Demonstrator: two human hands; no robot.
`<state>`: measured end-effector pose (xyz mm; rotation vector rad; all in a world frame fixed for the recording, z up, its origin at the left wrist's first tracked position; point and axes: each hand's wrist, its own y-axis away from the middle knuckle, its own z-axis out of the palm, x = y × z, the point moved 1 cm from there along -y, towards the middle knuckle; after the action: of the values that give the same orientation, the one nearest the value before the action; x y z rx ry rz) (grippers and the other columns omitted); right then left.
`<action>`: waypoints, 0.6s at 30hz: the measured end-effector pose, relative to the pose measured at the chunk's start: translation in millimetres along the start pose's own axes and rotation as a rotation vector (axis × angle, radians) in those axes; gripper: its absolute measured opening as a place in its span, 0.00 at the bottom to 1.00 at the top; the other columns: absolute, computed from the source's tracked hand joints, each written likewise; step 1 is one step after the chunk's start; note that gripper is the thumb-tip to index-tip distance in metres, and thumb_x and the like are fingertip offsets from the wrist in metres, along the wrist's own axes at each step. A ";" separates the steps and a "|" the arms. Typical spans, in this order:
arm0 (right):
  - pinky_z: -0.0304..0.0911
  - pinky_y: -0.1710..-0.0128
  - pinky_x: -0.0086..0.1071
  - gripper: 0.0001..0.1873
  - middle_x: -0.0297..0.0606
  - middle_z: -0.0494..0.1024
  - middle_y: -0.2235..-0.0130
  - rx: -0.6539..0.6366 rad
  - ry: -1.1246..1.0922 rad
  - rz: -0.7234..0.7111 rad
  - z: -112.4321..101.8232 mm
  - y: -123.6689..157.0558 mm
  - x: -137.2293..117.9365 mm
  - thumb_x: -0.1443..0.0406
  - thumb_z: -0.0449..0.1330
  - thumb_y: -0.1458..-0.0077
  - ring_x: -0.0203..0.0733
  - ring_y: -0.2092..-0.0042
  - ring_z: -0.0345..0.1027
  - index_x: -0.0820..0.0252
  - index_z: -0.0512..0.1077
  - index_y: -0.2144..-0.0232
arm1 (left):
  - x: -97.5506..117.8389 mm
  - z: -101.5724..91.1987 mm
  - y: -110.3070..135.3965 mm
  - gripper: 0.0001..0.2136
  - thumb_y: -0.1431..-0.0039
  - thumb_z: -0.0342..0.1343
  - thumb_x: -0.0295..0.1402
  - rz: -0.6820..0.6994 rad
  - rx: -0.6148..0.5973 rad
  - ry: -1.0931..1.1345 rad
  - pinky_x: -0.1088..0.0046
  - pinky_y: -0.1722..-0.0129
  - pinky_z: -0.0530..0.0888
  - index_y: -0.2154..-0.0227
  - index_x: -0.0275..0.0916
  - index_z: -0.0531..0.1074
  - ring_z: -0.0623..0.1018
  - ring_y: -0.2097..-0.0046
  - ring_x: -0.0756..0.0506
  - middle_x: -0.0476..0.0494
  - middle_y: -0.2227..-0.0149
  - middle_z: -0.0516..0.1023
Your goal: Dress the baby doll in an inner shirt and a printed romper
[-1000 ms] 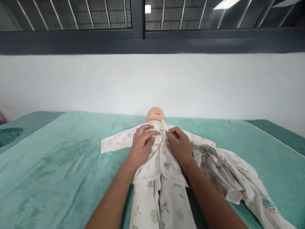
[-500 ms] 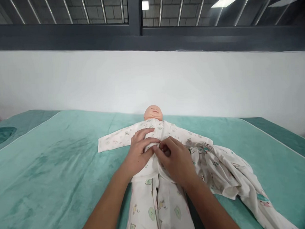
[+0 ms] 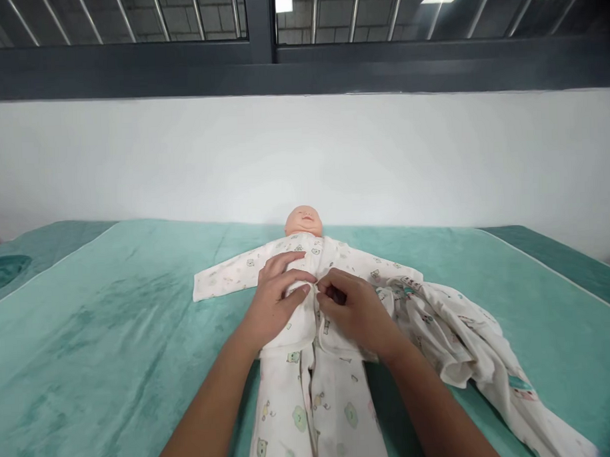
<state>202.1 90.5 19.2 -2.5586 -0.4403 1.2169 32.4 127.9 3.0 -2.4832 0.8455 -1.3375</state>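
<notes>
A baby doll (image 3: 303,220) lies on its back, head toward the wall, dressed in a white printed baby jacket (image 3: 231,271) with both sleeves spread. White printed trousers (image 3: 331,414) cover its lower half. My left hand (image 3: 275,299) rests on the jacket's chest, fingers spread, its index fingertip at the front opening. Just to the right, my right hand (image 3: 355,310) is pinched at the jacket's front edge. Its fingertips hide exactly what lies between them. Below the hands the two front edges of the jacket hang slightly apart.
A crumpled white printed garment (image 3: 453,330) lies to the right, touching the doll's sleeve. Green plush cloth (image 3: 113,328) covers the surface. Behind it stands a white wall (image 3: 182,159), with a dark window frame (image 3: 329,71) above.
My right thumb and fingers have drawn a little to the right, away from my left thumb. The jacket's lower front shows more. The view has shifted slightly.
</notes>
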 end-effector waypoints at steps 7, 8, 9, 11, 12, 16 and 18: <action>0.50 0.72 0.29 0.05 0.27 0.61 0.75 -0.002 -0.180 0.105 -3.6 -1.5 5.4 0.68 0.53 0.47 0.33 0.72 0.53 0.57 0.62 0.75 | 0.9 -0.4 -0.4 0.09 0.38 0.52 0.30 -0.019 -0.007 -0.001 0.57 0.35 0.54 0.62 0.51 0.76 0.58 0.36 0.43 0.54 0.39 0.64; 0.50 0.72 0.29 0.05 0.27 0.62 0.75 0.008 -0.184 0.111 -2.9 -1.8 5.6 0.68 0.53 0.48 0.33 0.72 0.54 0.57 0.62 0.75 | 0.9 -0.5 -0.3 0.09 0.38 0.52 0.30 -0.019 -0.005 -0.001 0.57 0.35 0.54 0.62 0.51 0.76 0.58 0.36 0.43 0.54 0.39 0.64; 0.50 0.72 0.29 0.04 0.27 0.62 0.75 0.013 -0.187 0.115 -2.3 -2.1 5.6 0.67 0.53 0.48 0.33 0.72 0.54 0.57 0.63 0.75 | 0.8 -0.5 -0.3 0.09 0.38 0.52 0.30 -0.016 -0.003 -0.003 0.57 0.35 0.54 0.62 0.51 0.76 0.58 0.36 0.43 0.54 0.39 0.64; 0.51 0.73 0.29 0.04 0.28 0.62 0.75 0.022 -0.193 0.124 -1.5 -2.6 5.2 0.68 0.54 0.49 0.33 0.72 0.54 0.57 0.64 0.75 | 0.6 -0.3 -0.2 0.10 0.38 0.51 0.30 -0.008 -0.007 -0.012 0.57 0.35 0.54 0.61 0.51 0.76 0.58 0.36 0.43 0.53 0.39 0.64; 0.51 0.73 0.28 0.04 0.28 0.62 0.75 0.026 -0.197 0.130 -1.4 -2.7 4.8 0.68 0.54 0.50 0.33 0.72 0.54 0.57 0.63 0.75 | 0.6 -0.2 -0.1 0.10 0.38 0.51 0.30 -0.002 -0.007 -0.019 0.56 0.36 0.54 0.61 0.52 0.76 0.58 0.36 0.43 0.53 0.39 0.64; 0.50 0.73 0.28 0.05 0.27 0.61 0.76 0.029 -0.224 0.151 -2.2 -2.6 3.8 0.68 0.55 0.49 0.33 0.72 0.53 0.58 0.63 0.76 | 1.7 -0.6 -0.1 0.10 0.38 0.51 0.30 0.010 -0.003 -0.018 0.56 0.36 0.55 0.62 0.51 0.76 0.58 0.36 0.42 0.53 0.39 0.64; 0.50 0.73 0.28 0.06 0.27 0.59 0.76 0.037 -0.284 0.184 -2.3 -2.1 6.0 0.66 0.55 0.48 0.33 0.73 0.52 0.58 0.63 0.76 | 2.1 -1.2 -0.2 0.09 0.38 0.51 0.31 -0.010 0.008 0.027 0.57 0.36 0.55 0.64 0.49 0.76 0.58 0.36 0.42 0.52 0.40 0.64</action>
<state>207.1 94.6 17.1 -2.4464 -0.2389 1.6476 32.4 127.0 5.2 -2.4721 0.8330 -1.3782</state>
